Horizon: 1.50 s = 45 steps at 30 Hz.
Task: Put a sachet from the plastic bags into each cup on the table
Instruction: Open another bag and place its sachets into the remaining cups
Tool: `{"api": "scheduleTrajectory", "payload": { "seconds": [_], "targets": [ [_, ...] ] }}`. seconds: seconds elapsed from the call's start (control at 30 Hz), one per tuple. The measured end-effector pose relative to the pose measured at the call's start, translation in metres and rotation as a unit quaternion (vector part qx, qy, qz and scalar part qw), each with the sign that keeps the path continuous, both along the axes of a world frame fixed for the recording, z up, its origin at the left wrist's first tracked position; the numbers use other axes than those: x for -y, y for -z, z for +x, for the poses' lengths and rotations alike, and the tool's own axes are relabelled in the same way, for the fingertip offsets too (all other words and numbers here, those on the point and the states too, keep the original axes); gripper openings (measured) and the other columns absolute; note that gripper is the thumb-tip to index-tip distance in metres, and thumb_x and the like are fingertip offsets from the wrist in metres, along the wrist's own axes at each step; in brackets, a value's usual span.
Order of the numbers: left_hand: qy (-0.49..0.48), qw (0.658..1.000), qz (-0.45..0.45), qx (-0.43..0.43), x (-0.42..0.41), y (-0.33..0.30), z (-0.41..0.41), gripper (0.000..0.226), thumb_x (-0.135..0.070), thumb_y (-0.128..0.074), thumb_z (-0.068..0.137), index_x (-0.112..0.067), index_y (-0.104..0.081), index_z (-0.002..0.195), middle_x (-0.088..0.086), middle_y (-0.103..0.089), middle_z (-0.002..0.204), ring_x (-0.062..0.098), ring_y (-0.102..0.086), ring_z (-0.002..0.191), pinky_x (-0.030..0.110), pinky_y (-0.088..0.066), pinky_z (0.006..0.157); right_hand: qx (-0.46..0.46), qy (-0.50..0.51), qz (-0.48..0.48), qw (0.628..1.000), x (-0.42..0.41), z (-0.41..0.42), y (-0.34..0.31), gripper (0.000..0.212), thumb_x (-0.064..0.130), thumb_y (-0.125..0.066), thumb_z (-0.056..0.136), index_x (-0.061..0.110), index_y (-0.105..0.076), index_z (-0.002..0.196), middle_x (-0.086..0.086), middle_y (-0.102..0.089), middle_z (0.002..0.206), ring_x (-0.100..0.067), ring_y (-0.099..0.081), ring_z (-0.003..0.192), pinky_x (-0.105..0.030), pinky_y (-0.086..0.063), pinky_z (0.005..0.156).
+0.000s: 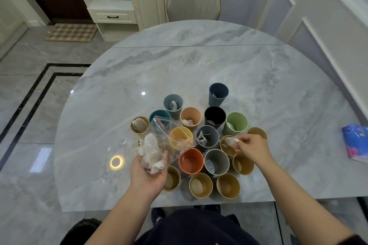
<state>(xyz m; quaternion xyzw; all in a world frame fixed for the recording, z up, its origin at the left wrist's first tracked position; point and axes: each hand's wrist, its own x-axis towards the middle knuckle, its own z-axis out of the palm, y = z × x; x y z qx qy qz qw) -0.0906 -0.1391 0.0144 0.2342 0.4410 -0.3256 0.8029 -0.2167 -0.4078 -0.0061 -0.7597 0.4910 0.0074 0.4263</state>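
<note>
A: Where is your sachet point(231, 141) now?

B: Pinched in the fingertips of your right hand point(252, 145), right over the mouth of the tan cup point(227, 148). It lies at about nine o'clock from that hand, touching or just above the rim.

A: And your left hand point(150, 173)?

B: It grips the bag point(159, 143) of sachets from below, mouth open toward one o'clock.

A: Long axis?

B: The sachet lies roughly nine to three, across the cup. Let it drop straight down, I'd judge.

A: Then?

B: The orange cup point(191, 161) and yellow cup point(182, 137) look empty. On the tabletop point(179, 69) both sit nearer your left hand, between the two.
</note>
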Motion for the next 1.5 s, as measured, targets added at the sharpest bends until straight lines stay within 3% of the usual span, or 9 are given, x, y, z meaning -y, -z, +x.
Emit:
{"api": "scheduleTrajectory", "payload": {
  "seconds": [0.3,0.47,0.67,0.9,1.0,1.1,1.23,1.37,1.5],
  "targets": [
    [-0.008,1.0,-0.011,0.006,0.002,-0.007,0.001,0.044,-0.037,-0.062,0.094,-0.011,-0.061,0.131,0.016,-0.066,0.131,0.03,-0.068,0.114,0.037,-0.064,0.071,0.058,-0.011,-0.014,0.998,-0.014,0.015,-0.036,0.023,0.01,-0.059,0.098,0.016,-0.075,0.113,-0.002,-0.074,0.082,-0.014,-0.073,0.074,-0.02,-0.061,0.069],
    [0.015,0.999,-0.02,0.045,0.008,-0.018,0.0,0.041,-0.033,-0.06,0.097,-0.011,-0.062,0.131,0.015,-0.072,0.117,0.03,-0.07,0.104,0.039,-0.063,0.077,0.214,-0.169,-0.004,0.962,-0.053,0.036,-0.112,0.015,0.013,-0.073,0.089,0.023,-0.078,0.098,0.007,-0.077,0.091,-0.008,-0.074,0.086,-0.023,-0.06,0.079],
    [0.077,0.988,-0.076,0.11,0.01,-0.025,0.002,0.045,-0.031,-0.056,0.098,-0.01,-0.06,0.138,0.014,-0.07,0.118,0.031,-0.068,0.106,0.038,-0.063,0.071,0.117,-0.357,-0.043,0.926,-0.081,0.059,-0.136,0.023,0.021,-0.069,0.091,0.031,-0.078,0.111,0.012,-0.078,0.096,0.0,-0.071,0.087,-0.019,-0.058,0.082],
    [0.148,0.971,-0.116,0.148,-0.005,-0.036,-0.001,0.04,-0.031,-0.061,0.096,-0.01,-0.062,0.13,0.017,-0.071,0.118,0.031,-0.066,0.108,0.044,-0.055,0.095,0.108,-0.342,0.068,0.931,-0.107,0.07,-0.131,0.043,0.027,-0.077,0.086,0.034,-0.067,0.127,0.011,-0.071,0.089,-0.008,-0.073,0.069,-0.027,-0.064,0.07],
    [0.139,0.97,-0.095,0.173,-0.009,-0.035,-0.003,0.042,-0.017,-0.065,0.091,-0.009,-0.06,0.131,0.016,-0.074,0.112,0.029,-0.074,0.097,0.041,-0.063,0.08,0.1,-0.336,0.017,0.936,-0.116,0.075,-0.123,0.044,0.031,-0.079,0.084,0.029,-0.068,0.127,0.012,-0.07,0.105,-0.002,-0.069,0.069,-0.012,-0.057,0.061],
    [0.144,0.967,-0.07,0.197,-0.013,-0.033,-0.002,0.048,-0.013,-0.068,0.088,-0.009,-0.057,0.134,0.016,-0.073,0.119,0.029,-0.074,0.101,0.038,-0.062,0.073,0.131,-0.324,-0.044,0.936,-0.124,0.077,-0.119,0.032,0.03,-0.077,0.087,0.028,-0.074,0.119,0.022,-0.063,0.088,0.007,-0.053,0.057,-0.003,-0.042,0.053],
    [0.118,0.978,-0.074,0.156,-0.018,-0.032,-0.001,0.043,-0.022,-0.066,0.093,-0.008,-0.058,0.134,0.017,-0.074,0.109,0.027,-0.074,0.088,0.031,-0.059,0.059,0.147,-0.318,-0.052,0.935,-0.13,0.077,-0.117,0.018,0.03,-0.071,0.091,0.03,-0.077,0.107,0.025,-0.06,0.082,0.004,-0.055,0.069,-0.003,-0.043,0.058],
    [0.081,0.985,-0.08,0.129,-0.027,-0.024,0.005,0.048,-0.029,-0.069,0.091,-0.009,-0.059,0.134,0.017,-0.072,0.114,0.025,-0.066,0.102,0.025,-0.047,0.08,0.166,-0.311,-0.026,0.936,-0.128,0.076,-0.115,0.014,0.026,-0.062,0.097,0.025,-0.068,0.11,0.008,-0.069,0.104,-0.006,-0.067,0.092,-0.023,-0.06,0.081],
    [0.037,0.989,-0.091,0.11,-0.033,-0.024,0.011,0.034,-0.033,-0.06,0.096,-0.009,-0.066,0.12,0.016,-0.074,0.111,0.027,-0.07,0.095,0.03,-0.06,0.075,0.241,-0.26,0.033,0.934,-0.12,0.072,-0.125,0.012,0.019,-0.055,0.101,0.018,-0.063,0.11,0.001,-0.071,0.106,-0.01,-0.074,0.088,-0.029,-0.063,0.078]
  ]
}}
